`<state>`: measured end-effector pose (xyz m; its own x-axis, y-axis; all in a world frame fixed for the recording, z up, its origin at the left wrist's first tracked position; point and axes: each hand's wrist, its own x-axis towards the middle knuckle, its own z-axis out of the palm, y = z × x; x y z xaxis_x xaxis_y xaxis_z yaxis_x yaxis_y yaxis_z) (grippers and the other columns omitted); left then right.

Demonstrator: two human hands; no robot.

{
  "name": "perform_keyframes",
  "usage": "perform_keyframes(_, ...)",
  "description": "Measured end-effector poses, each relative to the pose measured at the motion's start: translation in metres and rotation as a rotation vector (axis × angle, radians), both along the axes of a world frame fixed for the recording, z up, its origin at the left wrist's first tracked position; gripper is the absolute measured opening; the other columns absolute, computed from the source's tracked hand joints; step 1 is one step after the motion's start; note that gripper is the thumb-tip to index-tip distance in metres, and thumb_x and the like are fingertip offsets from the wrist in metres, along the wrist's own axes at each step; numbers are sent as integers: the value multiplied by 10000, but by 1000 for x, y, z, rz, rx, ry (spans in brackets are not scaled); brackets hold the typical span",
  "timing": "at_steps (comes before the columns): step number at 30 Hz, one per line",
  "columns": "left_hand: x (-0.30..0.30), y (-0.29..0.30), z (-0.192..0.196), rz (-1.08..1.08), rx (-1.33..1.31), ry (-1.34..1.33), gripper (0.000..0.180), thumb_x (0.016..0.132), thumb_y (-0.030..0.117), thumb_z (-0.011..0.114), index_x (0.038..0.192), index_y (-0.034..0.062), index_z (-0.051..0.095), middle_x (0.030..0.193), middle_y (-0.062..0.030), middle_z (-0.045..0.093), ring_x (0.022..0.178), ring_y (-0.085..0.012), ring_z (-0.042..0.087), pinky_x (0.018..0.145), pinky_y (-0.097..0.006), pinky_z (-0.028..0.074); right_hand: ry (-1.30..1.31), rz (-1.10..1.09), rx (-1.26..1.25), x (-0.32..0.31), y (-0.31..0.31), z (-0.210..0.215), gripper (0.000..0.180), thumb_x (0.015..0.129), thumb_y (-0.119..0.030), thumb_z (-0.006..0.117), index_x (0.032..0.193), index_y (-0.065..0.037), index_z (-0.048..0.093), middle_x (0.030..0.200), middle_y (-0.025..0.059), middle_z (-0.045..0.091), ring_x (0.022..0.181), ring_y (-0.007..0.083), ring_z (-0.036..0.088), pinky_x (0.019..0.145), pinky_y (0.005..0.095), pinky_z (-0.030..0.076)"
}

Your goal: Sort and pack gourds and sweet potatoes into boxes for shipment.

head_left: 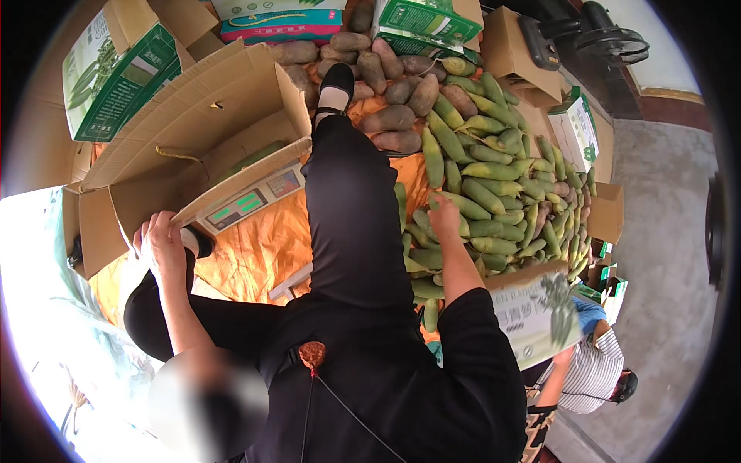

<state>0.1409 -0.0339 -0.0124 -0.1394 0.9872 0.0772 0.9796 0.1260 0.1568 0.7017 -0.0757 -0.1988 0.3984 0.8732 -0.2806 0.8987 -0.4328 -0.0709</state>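
Cardboard box [189,131] has its near edge gripped by the left hand [160,238]. The right hand [444,219] touches green radishes [492,171]; I cannot tell whether it grips one.

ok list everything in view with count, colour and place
Green radishes: dozens, green, centre right
Root vegetables: over ten, brown, top centre
Open cardboard box: one, brown, upper left
Digital scale: one, pale grey, by that box
Sheet: count unclear, orange, under radishes
Printed cartons: several, green-white, around the edges
Carry box: one, teal-pink, top
Plain cartons: several, brown, upper right
Fan: one, black, top right
Plastic sheeting: uncounted, translucent, left
Co-worker: one, striped shirt, lower right
Legs: two, black trousers, centre
Left hand: one, bare, on open box's edge
Right hand: one, bare, at radishes
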Motion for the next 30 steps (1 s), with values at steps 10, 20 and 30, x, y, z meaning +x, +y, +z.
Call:
perform_keyframes(10, -1, -4, 5, 37, -8, 39, 67, 798, 109, 633, 862, 96, 645, 850, -63, 638, 890, -280, 580, 922, -389, 365, 442, -60, -298, -61, 12, -49, 441, 768, -212, 730, 1162, -98, 567, 1178, 131, 599, 1077, 325, 592, 886, 416, 501)
perform_keyframes(20, 2, 2, 0, 12, -7, 69, 83, 786, 114, 650, 868, 102, 639, 827, -50, 627, 868, -262, 586, 902, -388, 377, 231, 126, -257, -100, -7, -105, 237, 923, -221, 498, 1110, -121, 605, 1083, 149, 613, 1056, 336, 571, 877, 438, 475)
perform_keyframes(30, 4, 4, 1, 26, -11, 27, 89, 807, 142, 631, 885, 101, 641, 841, -46, 627, 896, -264, 583, 907, -387, 370, -479, 497, -363, -61, 66, -18, 222, 913, -180, 495, 1093, -153, 622, 1084, 23, 603, 1071, 222, 516, 865, 417, 391)
